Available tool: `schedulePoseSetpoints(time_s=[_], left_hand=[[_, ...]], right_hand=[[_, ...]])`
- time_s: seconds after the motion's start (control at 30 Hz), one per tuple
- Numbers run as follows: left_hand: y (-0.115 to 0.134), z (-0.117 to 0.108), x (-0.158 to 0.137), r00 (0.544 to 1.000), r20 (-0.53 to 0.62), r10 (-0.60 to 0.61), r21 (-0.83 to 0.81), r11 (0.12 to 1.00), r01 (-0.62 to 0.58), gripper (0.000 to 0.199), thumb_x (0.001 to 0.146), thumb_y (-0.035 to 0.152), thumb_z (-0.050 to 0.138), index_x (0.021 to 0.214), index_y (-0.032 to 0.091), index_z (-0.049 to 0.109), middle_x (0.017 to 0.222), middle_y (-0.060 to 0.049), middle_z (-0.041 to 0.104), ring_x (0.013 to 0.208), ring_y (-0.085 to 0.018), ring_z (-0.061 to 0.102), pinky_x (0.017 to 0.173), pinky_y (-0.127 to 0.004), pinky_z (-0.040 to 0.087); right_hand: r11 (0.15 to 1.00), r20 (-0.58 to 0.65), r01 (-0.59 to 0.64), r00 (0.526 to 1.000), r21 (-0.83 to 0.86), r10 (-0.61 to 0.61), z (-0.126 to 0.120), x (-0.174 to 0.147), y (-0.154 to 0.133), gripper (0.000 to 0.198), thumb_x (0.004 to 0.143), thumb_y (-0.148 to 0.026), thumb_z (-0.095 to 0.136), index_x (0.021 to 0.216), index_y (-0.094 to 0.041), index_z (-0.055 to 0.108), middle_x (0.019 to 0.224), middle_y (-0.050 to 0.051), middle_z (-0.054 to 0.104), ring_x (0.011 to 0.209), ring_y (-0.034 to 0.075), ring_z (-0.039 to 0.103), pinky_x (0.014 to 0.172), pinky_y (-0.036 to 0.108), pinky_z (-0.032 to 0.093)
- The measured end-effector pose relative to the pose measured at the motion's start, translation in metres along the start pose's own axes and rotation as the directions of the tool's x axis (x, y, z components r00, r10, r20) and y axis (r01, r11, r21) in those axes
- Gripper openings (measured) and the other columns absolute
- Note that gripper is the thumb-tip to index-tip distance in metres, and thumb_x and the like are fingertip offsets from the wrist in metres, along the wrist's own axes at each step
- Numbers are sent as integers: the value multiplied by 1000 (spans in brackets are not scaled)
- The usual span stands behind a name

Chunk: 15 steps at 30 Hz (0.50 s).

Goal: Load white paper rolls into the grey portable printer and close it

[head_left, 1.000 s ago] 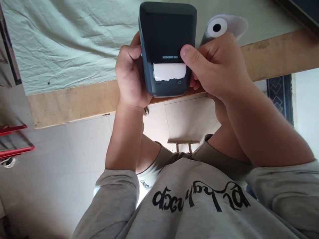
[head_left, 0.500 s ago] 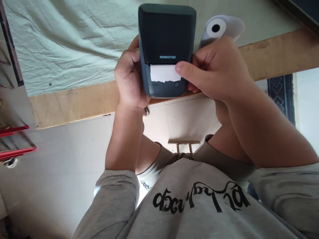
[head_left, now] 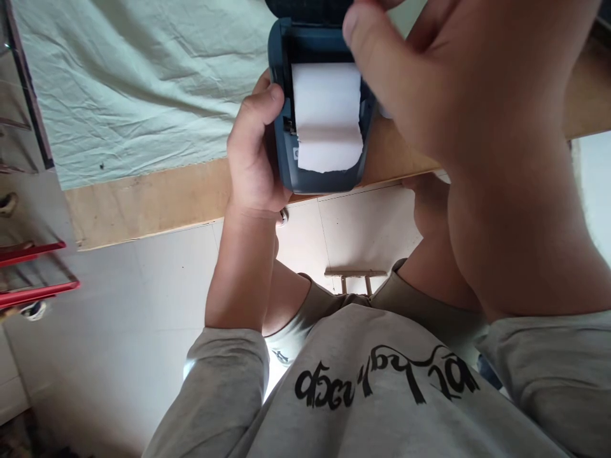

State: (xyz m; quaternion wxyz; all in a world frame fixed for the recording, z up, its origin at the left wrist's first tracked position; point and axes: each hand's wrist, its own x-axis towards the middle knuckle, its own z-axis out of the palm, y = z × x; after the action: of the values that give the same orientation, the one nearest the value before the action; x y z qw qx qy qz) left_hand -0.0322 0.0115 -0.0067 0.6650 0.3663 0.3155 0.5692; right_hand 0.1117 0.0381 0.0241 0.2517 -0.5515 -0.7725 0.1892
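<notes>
A dark blue-grey label printer (head_left: pixel 319 183) is held tilted toward me over the table's front edge. Its lid (head_left: pixel 308 10) stands raised, partly cut off by the top of the view. Inside the bay sits a white paper roll (head_left: pixel 327 95), its torn-edged end lying over the printer's front. My left hand (head_left: pixel 251 143) is wrapped around the printer's left side, thumb on the rim. At the upper right, my right hand (head_left: pixel 420 95) is closed at the lid's right edge with the thumb on it; its other fingers are mostly hidden.
A pale green cloth (head_left: pixel 143 83) covers the table, whose bare wooden edge (head_left: pixel 153 210) runs along the front. Red-edged shelving (head_left: pixel 38 292) stands at the left. My legs and a small wooden stool (head_left: pixel 356 273) are below, on the tiled floor (head_left: pixel 157 280).
The printer's lid has swung from closed to open, exposing the paper roll inside. My right hand has moved up from the printer's front to the lid. My left hand keeps hold of the printer.
</notes>
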Motion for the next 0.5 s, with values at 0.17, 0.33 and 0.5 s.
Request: schedulePoseSetpoints(time_s=[0.17,0.33,0.5], left_hand=[[0,0,0,999,11,-36,18,999,35,15,72,27,25,73,22,40,82,0,53,101,-15,42,81,-28,35],[0,0,0,998,16,-67,24,998,66,19,72,27,23,77,20,40,79,-3,52,100,-17,43,79,-30,37],[0,5,1,998,-40,-56,29,998,57,16,72,27,23,74,20,37,82,-2,52,96,-16,46,75,-30,39]], right_hand=[[909,158,68,987,-412,-2,6,3,-5,42,70,-55,15,104,-40,34,97,-5,39,104,22,34,85,49,24],[901,232,76,972,-426,28,2,6,-9,46,65,-60,23,105,-39,33,87,0,39,97,21,39,72,41,29],[908,255,189,962,-373,-95,-5,1,-7,41,66,-50,26,104,-34,33,98,-7,38,103,15,37,86,40,28]])
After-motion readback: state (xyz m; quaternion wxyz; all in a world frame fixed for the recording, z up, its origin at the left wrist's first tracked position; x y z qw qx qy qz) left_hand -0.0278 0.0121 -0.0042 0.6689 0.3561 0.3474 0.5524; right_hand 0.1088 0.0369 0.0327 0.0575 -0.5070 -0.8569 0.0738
